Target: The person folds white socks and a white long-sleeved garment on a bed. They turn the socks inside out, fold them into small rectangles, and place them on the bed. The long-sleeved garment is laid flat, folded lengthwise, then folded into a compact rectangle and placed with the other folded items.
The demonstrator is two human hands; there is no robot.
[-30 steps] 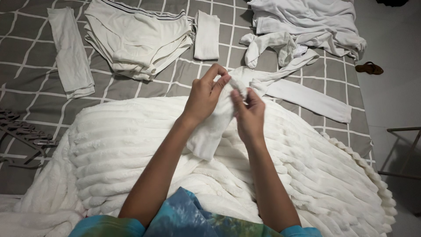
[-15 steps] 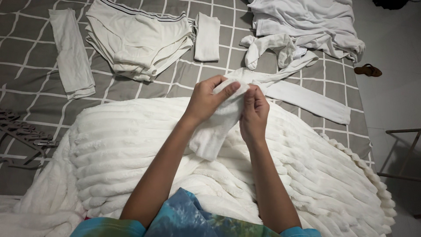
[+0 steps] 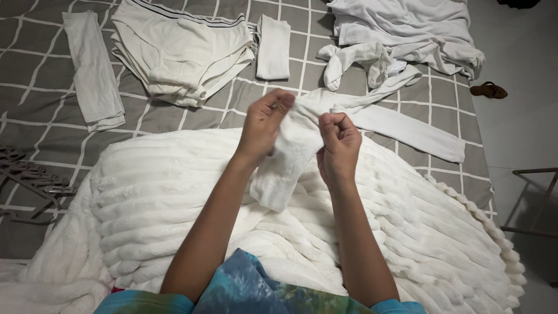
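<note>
Your left hand (image 3: 263, 125) and right hand (image 3: 339, 142) both pinch the top edge of a white sock (image 3: 288, 160), hanging between them above the fluffy blanket (image 3: 145, 203). Folded pieces (image 3: 180, 52) lie beyond your left hand; loose socks (image 3: 354, 58) beyond your right wait unsorted.

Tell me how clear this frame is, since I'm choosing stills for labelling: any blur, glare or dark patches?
Head view: even, soft indoor light with no glare; the left hand is slightly motion-blurred at the fingertips, the right hand sharper; the white sock they hold nearly blends into the white ribbed blanket; the floor at right is dimmer.
</note>
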